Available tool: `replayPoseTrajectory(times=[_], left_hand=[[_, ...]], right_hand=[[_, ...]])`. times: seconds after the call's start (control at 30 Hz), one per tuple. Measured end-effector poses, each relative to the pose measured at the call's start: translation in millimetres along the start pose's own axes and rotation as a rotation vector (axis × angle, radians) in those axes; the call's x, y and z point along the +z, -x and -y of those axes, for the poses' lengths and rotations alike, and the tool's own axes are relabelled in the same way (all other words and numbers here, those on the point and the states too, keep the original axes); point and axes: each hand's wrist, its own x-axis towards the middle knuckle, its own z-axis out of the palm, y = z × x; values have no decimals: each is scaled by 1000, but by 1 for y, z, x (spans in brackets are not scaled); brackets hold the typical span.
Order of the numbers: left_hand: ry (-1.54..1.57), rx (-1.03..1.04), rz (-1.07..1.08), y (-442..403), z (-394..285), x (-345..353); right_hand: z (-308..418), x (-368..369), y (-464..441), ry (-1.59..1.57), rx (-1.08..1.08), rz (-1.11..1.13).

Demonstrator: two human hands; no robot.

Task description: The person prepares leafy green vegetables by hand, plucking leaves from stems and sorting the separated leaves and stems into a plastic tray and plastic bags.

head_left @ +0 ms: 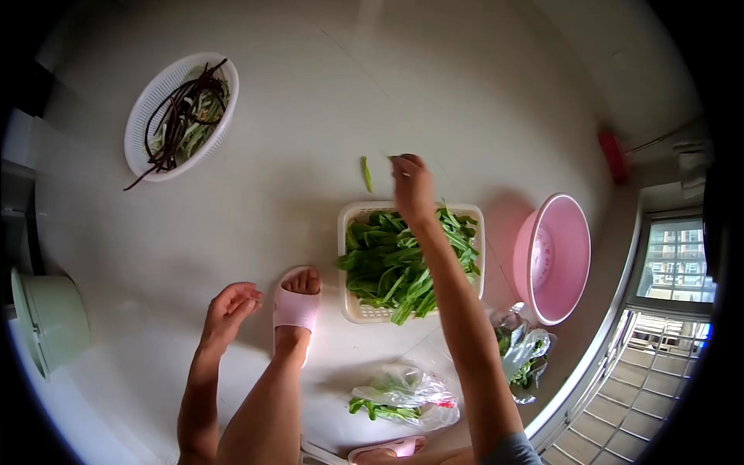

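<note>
"Cream slotted plastic; what's in that basket (366, 312)?"

"Leafy greens (391, 260), smooth, floppy. Probably light, easily bruised; I'd gather them by the stems."

"Hands?"

"Right hand (413, 184) over the basket's far edge, fingers pinched, contents unclear. Left hand (229, 307) left of it, loosely curled, released. Round pink basin (570, 263) to its right."

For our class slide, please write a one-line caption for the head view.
Above a basket of leafy greens, the right hand reaches past its far edge; a pink basin stands beside.

Pale floor (294, 101), barred window (676, 260)
</note>
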Motion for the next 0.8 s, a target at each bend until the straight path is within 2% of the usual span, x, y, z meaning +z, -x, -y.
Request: replayPoseTrajectory(times=[0.03,0.07,0.1,0.23,0.27,0.4,0.43,0.47,0.5,0.53,0.6,0.67,0.8], left_hand=[[6,19,-3,-3,-4,7],[16,16,-2,-7,-4,10],[38,24,34,-14,-3,13],[18,36,105,-30,-21,34],[-10,30,145,-32,-25,38],[46,42,163,-37,-27,52],[78,42,154,-37,-24,52],[69,39,145,-35,-21,49],[50,17,155,-34,-18,45],[28,-5,164,-33,-16,40],[-21,-26,126,-26,-21,29],[-55,-89,28,-22,-21,16],[-81,-84,8,-24,-20,2]], right_hand=[[13,-32,8,27,-26,27],[21,-59,18,-82,29,41],[27,-78,27,-264,88,-44],[12,-120,41,-19,143,64],[6,-116,41,-4,163,105],[14,-53,8,41,-61,301],[9,-30,-1,49,-18,356],[-3,-3,-12,200,81,395],[-13,19,-19,348,87,396],[-12,32,-26,331,87,393],[-14,53,-36,626,393,535],[-20,65,-37,642,403,568],[-24,68,-35,578,340,511]])
